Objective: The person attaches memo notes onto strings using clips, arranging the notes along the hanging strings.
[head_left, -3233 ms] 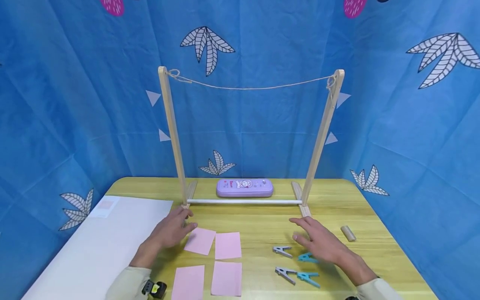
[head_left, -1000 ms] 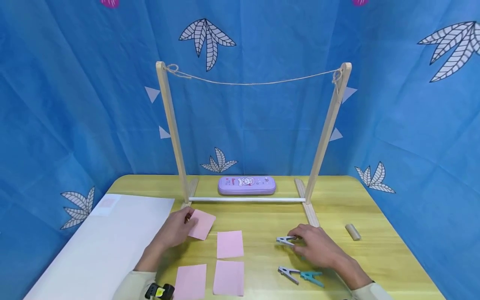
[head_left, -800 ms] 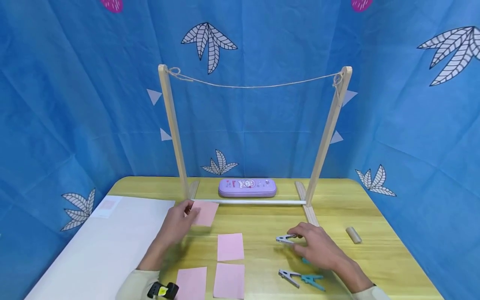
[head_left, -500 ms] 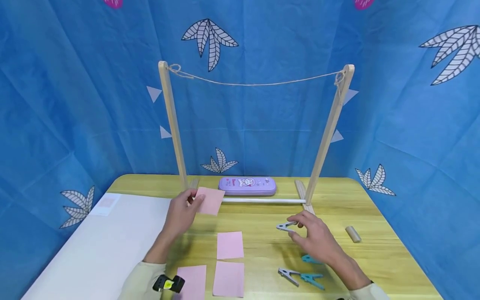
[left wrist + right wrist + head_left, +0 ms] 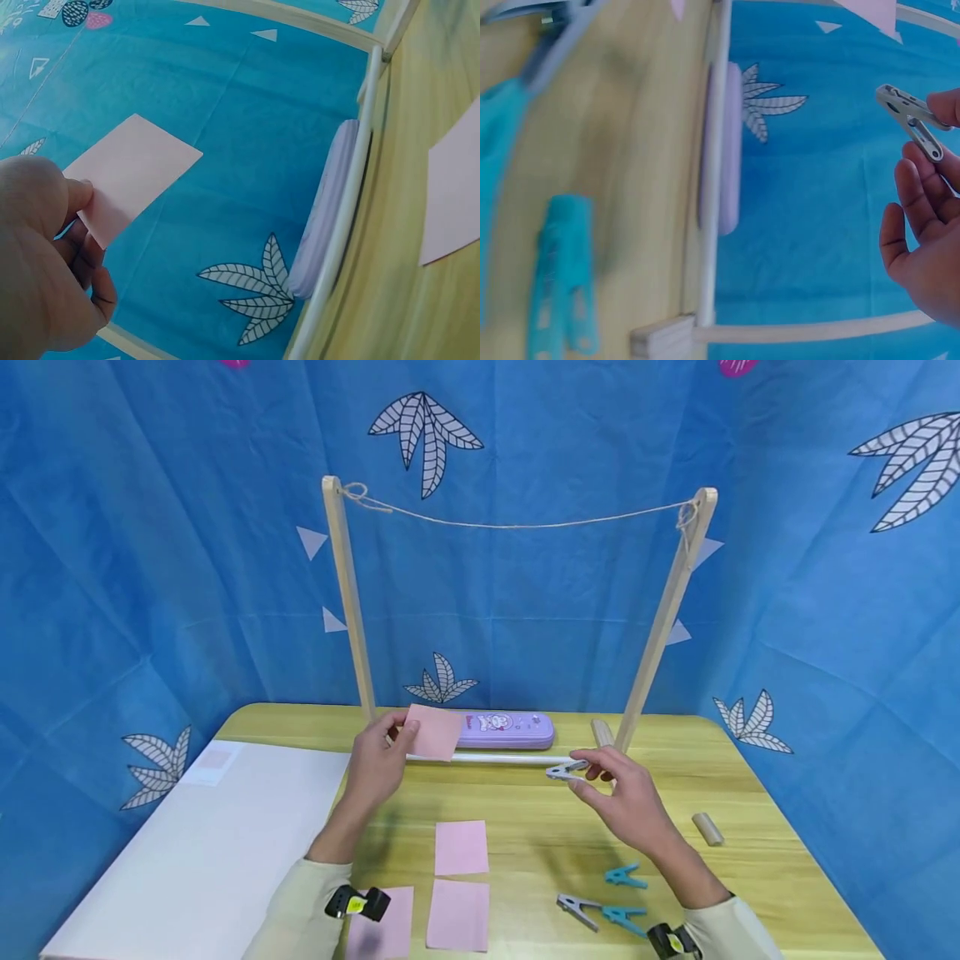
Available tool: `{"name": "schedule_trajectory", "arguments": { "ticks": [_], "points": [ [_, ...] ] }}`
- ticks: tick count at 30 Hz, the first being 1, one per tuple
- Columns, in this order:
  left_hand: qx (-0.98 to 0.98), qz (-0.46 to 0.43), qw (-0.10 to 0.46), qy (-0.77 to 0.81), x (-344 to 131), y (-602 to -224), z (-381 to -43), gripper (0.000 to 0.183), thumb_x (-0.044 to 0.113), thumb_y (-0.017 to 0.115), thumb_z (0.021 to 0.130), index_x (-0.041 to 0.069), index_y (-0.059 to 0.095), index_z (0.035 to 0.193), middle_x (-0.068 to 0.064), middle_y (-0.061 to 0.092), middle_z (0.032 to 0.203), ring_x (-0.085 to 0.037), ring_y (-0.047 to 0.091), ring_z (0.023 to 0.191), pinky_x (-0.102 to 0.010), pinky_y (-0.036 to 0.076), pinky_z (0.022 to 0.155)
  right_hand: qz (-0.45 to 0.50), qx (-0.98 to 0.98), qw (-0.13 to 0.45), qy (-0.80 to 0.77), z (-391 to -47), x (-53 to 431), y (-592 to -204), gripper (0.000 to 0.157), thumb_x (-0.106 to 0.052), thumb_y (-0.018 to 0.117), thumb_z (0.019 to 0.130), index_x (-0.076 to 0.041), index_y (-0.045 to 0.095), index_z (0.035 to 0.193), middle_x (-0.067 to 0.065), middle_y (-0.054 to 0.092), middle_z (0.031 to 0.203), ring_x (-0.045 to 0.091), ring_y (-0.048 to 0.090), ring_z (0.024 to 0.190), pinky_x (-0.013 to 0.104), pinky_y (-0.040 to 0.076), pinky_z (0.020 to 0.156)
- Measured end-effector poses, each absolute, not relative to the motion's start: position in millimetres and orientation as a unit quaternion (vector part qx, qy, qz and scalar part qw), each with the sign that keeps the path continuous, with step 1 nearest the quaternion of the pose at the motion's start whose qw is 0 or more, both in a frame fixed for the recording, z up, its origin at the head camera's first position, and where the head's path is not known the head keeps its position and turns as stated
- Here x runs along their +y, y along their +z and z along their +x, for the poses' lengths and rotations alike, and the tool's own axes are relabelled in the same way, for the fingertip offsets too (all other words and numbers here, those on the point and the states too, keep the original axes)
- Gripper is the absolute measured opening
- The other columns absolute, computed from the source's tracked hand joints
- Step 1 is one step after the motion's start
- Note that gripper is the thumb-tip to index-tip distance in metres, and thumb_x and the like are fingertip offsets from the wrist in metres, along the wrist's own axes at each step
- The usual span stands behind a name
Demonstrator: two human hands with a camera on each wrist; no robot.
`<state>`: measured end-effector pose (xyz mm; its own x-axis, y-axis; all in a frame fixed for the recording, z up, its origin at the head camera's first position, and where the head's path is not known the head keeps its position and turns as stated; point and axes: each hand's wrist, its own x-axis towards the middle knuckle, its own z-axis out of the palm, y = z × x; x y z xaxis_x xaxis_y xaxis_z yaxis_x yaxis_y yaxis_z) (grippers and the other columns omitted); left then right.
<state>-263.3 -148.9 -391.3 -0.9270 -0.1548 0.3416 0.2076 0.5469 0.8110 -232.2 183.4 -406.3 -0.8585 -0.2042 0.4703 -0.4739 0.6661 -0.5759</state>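
Fingers of left hand (image 5: 377, 764) pinch pink paper (image 5: 437, 732), those of right hand (image 5: 628, 795) grey clothespin (image 5: 562, 771); both higher than earlier. Yellow wood-grain table (image 5: 525, 827), blue leaf-print curtain (image 5: 525, 585) behind.

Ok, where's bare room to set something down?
On the table, bare strips lie between the flat pink papers and the loose clips, and between those papers and the white rod. Crowded: among the papers and among the clips.

Place: cloth-screened tabletop workspace | blue leaf-print curtain (image 5: 420, 585) | wood-grain table (image 5: 525, 827)
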Motion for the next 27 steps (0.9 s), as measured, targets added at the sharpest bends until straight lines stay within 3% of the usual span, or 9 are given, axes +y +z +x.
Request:
{"name": "schedule_trajectory", "arguments": {
  "ticks": [10, 15, 27],
  "points": [
    [-0.837, -0.006, 0.220, -0.502, -147.2, -378.5, -274.1, 0.028, 0.031, 0.057, 0.098, 0.008, 0.066, 0.111, -0.009, 0.058, 0.088, -0.020, 0.049, 0.081, -0.029, 0.039, 0.066, 0.198, -0.868, 0.227, 0.395, -244.6, 169.6, -376.7, 0.036, -0.016, 0.076, 0.083, -0.011, 0.065, 0.117, 0.003, 0.067, 0.097, 0.013, 0.056, 0.082, 0.028, 0.047, 0.075],
    [-0.831, 0.006, 0.219, -0.511, -147.0, -369.5, -279.7, 0.030, 0.033, 0.054, 0.099, 0.009, 0.064, 0.115, -0.009, 0.063, 0.095, -0.020, 0.054, 0.087, -0.028, 0.044, 0.071, 0.217, -0.855, 0.254, 0.396, -251.1, 162.7, -359.9, 0.033, -0.014, 0.075, 0.084, -0.012, 0.067, 0.116, 0.003, 0.064, 0.095, 0.013, 0.054, 0.081, 0.025, 0.045, 0.072],
    [-0.793, -0.028, 0.300, -0.530, -140.1, -328.8, -305.2, 0.033, 0.036, 0.052, 0.100, 0.008, 0.064, 0.114, -0.010, 0.064, 0.096, -0.021, 0.056, 0.087, -0.029, 0.045, 0.071, 0.262, -0.836, 0.301, 0.377, -266.2, 148.2, -308.3, 0.036, -0.015, 0.076, 0.083, -0.013, 0.067, 0.118, 0.004, 0.065, 0.102, 0.019, 0.058, 0.084, 0.029, 0.047, 0.074]
  ]
}}
